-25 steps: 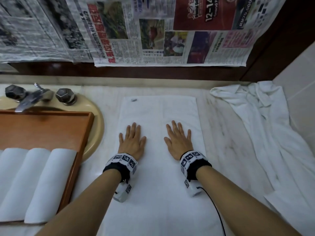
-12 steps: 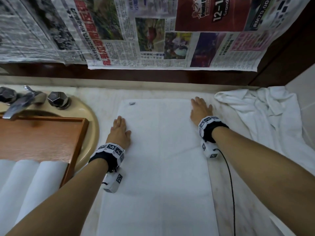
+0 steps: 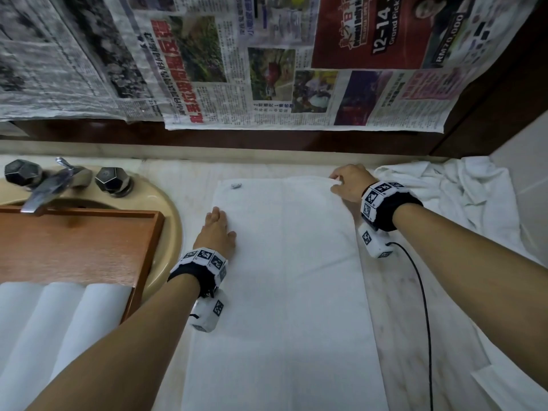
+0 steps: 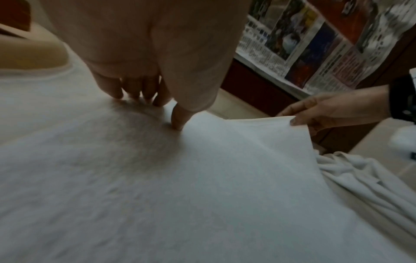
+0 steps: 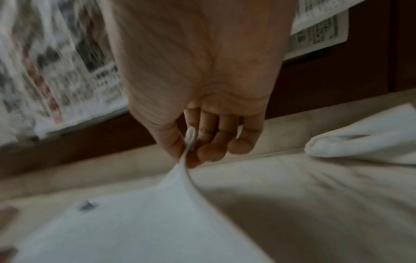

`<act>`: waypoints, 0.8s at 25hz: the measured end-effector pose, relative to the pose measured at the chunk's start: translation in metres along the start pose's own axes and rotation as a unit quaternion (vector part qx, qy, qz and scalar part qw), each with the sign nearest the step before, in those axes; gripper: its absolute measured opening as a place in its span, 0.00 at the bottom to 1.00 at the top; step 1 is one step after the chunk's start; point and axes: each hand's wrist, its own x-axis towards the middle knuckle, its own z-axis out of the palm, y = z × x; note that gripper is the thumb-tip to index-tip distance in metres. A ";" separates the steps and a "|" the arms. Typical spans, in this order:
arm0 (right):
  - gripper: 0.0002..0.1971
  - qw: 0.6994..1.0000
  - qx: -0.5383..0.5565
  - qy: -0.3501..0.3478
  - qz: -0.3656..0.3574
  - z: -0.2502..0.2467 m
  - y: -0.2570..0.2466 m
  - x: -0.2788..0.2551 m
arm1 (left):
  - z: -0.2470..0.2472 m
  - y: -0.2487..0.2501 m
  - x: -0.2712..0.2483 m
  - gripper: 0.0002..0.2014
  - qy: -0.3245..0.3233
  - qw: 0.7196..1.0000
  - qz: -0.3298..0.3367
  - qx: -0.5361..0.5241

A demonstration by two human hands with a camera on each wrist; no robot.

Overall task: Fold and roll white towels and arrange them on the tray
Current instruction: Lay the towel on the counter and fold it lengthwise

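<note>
While three rolled towels point(image 3: 56, 321) already lie side by side on the wooden tray point(image 3: 80, 244) at nine o'clock, we are only beginning the next one, with a crumpled heap point(image 3: 456, 203) at two o'clock still waiting. The flat towel point(image 3: 284, 292) lies smooth and long at centre; our left hand point(image 3: 215, 232) presses its left edge with straight fingers, and our right hand point(image 3: 348, 182) pinches the lifted far corner at one o'clock.

The right hand point(image 3: 348, 183) — flat beside the towel point(image 3: 284, 277) half a second ago — now pinches its far right corner, lifting it.
</note>
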 end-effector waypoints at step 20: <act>0.13 0.939 0.338 -0.055 0.026 -0.017 -0.104 -0.030 | -0.048 0.071 -0.086 0.13 -0.198 0.855 0.050 -0.477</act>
